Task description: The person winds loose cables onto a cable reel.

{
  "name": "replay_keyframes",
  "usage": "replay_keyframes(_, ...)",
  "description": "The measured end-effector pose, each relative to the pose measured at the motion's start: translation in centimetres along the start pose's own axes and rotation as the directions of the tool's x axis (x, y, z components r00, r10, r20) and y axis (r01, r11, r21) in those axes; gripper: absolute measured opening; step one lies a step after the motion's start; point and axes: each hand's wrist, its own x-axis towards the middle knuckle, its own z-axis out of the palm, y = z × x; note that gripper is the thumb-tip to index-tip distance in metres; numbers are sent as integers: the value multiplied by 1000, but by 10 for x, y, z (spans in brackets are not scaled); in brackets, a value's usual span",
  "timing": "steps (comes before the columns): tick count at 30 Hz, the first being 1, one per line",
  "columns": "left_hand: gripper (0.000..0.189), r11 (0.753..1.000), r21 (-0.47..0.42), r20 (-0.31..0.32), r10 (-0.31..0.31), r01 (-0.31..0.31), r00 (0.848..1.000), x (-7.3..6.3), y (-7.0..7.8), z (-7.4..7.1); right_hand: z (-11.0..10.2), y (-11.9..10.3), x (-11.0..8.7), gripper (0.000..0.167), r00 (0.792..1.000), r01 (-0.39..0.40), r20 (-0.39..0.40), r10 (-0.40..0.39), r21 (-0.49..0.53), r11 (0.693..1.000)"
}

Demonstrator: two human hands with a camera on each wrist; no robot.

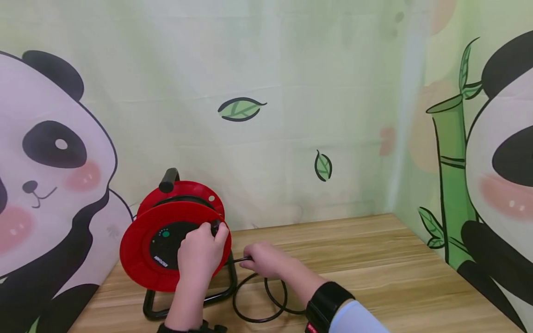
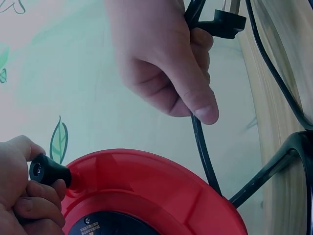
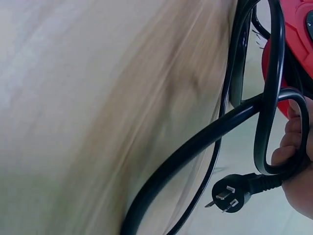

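Note:
A red cable reel (image 1: 135,261) stands on a black tubular frame (image 1: 216,298), with a black grip (image 1: 168,179) on top. My left hand (image 1: 201,252) holds the black crank knob (image 2: 51,171) near the edge of the reel's front disc. To the right of the reel, my right hand (image 1: 266,260) grips the black cable (image 2: 204,149), which runs between its fingers and the reel. In the right wrist view, the plug (image 3: 228,195) with its metal prongs hangs beside the right hand, and cable loops pass around there.
Loose cable loops (image 1: 260,320) lie on the wooden table (image 1: 354,268) below the right hand. Behind the table hangs a pale green backdrop (image 1: 291,60) printed with pandas, leaves and bamboo. Black straps (image 1: 326,303) circle the wrists.

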Motion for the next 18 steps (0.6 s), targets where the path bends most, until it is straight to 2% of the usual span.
replay_keyframes(4,41,1000,13,50,4,-4,999,0,1,1,0,-5,5,22,999,-10,32,10,7,1000)
replay_keyframes(11,46,997,81,143,-17,5,990,-5,2,12,5,-17,10,18,998,40,47,-40,-12,999)
replay_keyframes(15,48,991,130,183,-47,24,982,-8,3,18,8,-19,10,8,997,55,55,-57,35,998)
replay_keyframes(18,48,988,149,193,-58,30,979,-8,3,20,8,-18,10,6,997,51,57,-54,60,997)
